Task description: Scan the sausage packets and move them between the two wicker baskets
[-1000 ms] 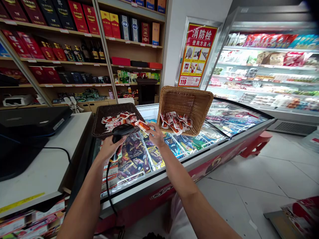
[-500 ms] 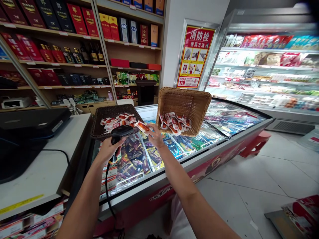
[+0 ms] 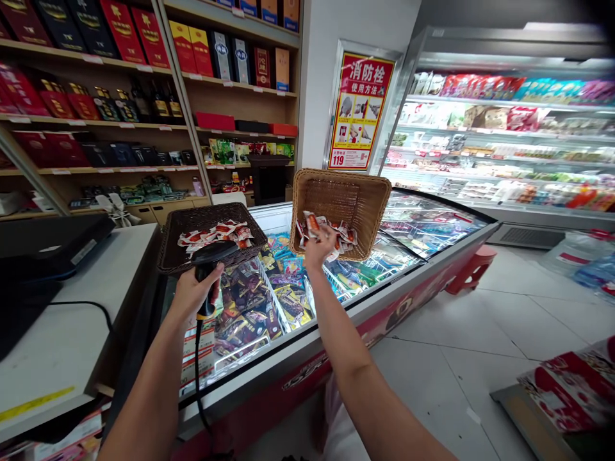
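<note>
My left hand (image 3: 188,293) is wrapped round the handle of a black barcode scanner (image 3: 214,252), whose cable hangs down over the freezer's front. The scanner's head overlaps the near edge of a dark brown wicker basket (image 3: 169,238), which holds several wrapped sausages (image 3: 218,232). At the tan wicker basket (image 3: 343,195), my right hand (image 3: 321,247) has its fingers closed on one wrapped sausage (image 3: 312,222), held upright. Behind and beside those fingers more wrapped sausages (image 3: 346,237) lie in the tan basket, which is tipped towards me.
Both baskets rest on a glass-topped chest freezer (image 3: 283,349) full of packaged goods. A white counter (image 3: 72,333) with a black device (image 3: 52,240) borders it on the left. Shelves with boxes stand behind. On the right floor are a red stool (image 3: 473,269) and water bottles (image 3: 571,250).
My right hand has moved from beside the scanner into the tan basket with a sausage in its fingers. My left hand still grips the scanner. The view has shifted slightly right.
</note>
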`<state>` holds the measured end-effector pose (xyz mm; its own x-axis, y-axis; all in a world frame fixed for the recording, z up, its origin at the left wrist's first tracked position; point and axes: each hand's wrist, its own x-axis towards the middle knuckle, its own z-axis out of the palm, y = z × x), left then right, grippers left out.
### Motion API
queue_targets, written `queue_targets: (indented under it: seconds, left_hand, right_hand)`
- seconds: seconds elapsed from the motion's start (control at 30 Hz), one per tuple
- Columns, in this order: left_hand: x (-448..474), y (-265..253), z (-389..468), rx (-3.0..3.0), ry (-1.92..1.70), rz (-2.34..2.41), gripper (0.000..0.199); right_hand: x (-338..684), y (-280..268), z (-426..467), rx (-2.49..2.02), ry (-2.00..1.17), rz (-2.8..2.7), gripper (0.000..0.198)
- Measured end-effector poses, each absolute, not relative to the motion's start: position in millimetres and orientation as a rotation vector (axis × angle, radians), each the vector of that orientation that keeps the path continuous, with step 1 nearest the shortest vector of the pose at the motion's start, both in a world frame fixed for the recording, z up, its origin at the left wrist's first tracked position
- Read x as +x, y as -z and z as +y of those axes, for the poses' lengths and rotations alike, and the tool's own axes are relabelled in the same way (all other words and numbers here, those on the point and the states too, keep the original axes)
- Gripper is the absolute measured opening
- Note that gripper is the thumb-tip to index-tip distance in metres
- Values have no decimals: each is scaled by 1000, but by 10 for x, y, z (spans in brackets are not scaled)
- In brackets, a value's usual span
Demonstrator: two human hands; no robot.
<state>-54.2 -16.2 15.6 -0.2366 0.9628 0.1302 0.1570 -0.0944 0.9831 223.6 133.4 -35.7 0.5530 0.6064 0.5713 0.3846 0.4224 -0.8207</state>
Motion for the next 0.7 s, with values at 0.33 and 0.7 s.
queue_targets:
  seconds: [0.33, 0.7]
  left_hand:
    - [-674, -293, -154, 762, -2119, 1370, 34]
    - [-936, -237, -151, 403, -2320, 1289, 37]
  right_hand:
    - [3147, 35, 1564, -1633, -187, -913, 10]
    - [576, -57, 1720, -1188, -34, -2319, 7]
